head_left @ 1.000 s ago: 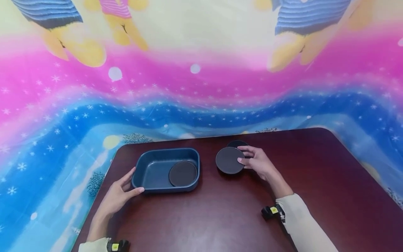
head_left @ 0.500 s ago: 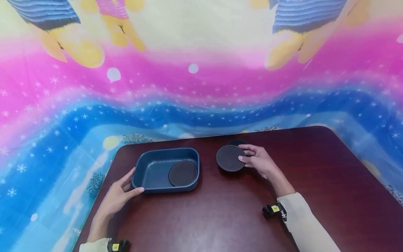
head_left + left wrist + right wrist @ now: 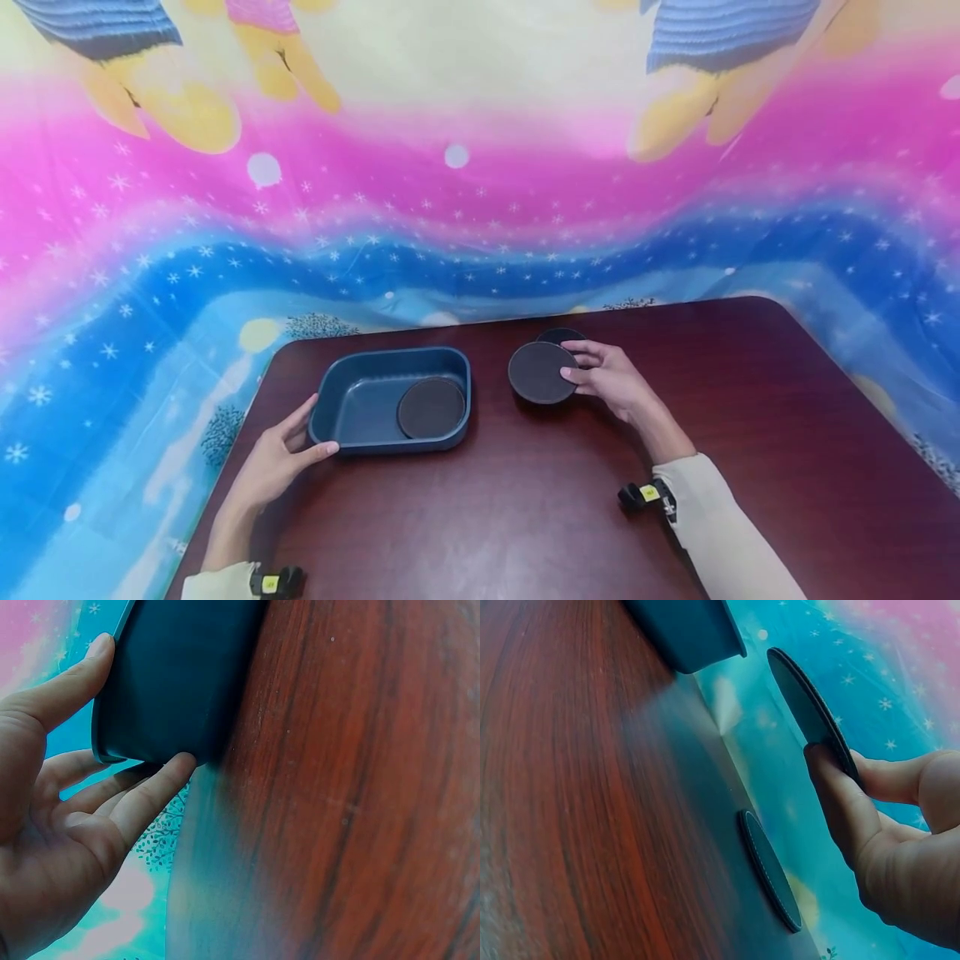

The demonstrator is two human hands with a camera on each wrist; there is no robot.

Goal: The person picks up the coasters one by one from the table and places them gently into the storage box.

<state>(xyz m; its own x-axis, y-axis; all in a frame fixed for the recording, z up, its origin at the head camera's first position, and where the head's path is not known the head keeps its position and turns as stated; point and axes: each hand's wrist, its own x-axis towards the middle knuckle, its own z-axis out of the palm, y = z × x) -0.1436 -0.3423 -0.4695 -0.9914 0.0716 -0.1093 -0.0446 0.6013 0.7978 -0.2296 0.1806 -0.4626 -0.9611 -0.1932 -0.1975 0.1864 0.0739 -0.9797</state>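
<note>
A dark blue rectangular box (image 3: 390, 448) stands at the table's far left, and a round dark coaster (image 3: 431, 408) lies in its right end. My left hand (image 3: 272, 467) touches the box's near left corner with thumb and fingers spread and fairly straight. In the left wrist view the thumb (image 3: 90, 667) meets the box wall near the rim. My right hand (image 3: 618, 382) pinches a second coaster (image 3: 538, 372) by its right edge, raised above the table. Partly hidden behind it, a third coaster (image 3: 564, 336) lies flat; its stitched edge (image 3: 771, 871) shows in the right wrist view.
The glossy brown table (image 3: 480, 525) has its far edge just behind the box and coasters. A printed cloth (image 3: 480, 225) hangs behind and around it. A black camera (image 3: 637, 497) is strapped at the right sleeve, another camera (image 3: 279, 582) at the left.
The coaster in my right hand has risen slightly and tilted a little flatter. My left hand keeps its place on the box. The whole head view has shifted a little.
</note>
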